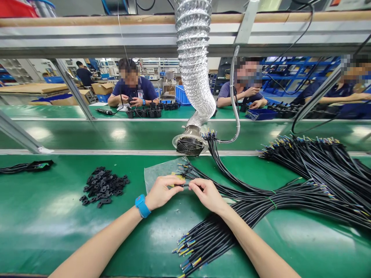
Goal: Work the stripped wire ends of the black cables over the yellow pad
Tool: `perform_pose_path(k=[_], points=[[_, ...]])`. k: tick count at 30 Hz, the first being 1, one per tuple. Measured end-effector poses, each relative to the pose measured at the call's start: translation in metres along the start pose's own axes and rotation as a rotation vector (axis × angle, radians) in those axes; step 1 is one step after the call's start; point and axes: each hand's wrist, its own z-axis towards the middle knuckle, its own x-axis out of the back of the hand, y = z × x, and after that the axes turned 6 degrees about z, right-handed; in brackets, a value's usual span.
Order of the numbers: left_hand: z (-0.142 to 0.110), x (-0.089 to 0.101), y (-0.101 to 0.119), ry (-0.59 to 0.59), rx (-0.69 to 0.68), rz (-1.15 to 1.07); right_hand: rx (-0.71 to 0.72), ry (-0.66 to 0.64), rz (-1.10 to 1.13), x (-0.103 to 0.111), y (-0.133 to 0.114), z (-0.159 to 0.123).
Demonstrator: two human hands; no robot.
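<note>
My left hand (162, 191), with a blue wristband (142, 205), pinches the end of a thin black cable (185, 185) over the green bench mat. My right hand (207, 194) pinches the same cable just to the right, fingertips nearly meeting the left ones. Under both hands lies a clear plastic sheet (158, 172). A tied bundle of black cables (261, 200) with stripped coloured ends runs from my right forearm off to the right. A pile of small black plastic parts (103, 186) lies to the left of my left hand.
A silver flexible duct with a round fan grille (189, 145) hangs down just behind my hands. A second large heap of black cables (319, 158) sits at the right. Across the green conveyor (116, 133), three people sit working. A black cable piece (29, 166) lies far left.
</note>
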Motion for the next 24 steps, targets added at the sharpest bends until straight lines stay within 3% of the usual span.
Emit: perform_pose_path(k=[8,12,19,24], points=[[-0.003,-0.008,0.002,-0.003,-0.015,-0.023,0.044,-0.045,0.063,-0.002,-0.003,-0.001],[-0.002,-0.006,0.003,0.003,-0.012,-0.058,0.079,-0.007,0.06,0.002,-0.006,0.001],[0.0,-0.006,0.001,-0.039,0.185,-0.288,0.083,0.091,0.068,0.0,-0.012,0.0],[0.0,-0.007,0.002,-0.005,0.149,-0.233,0.088,0.072,-0.023,0.0,-0.01,-0.002]])
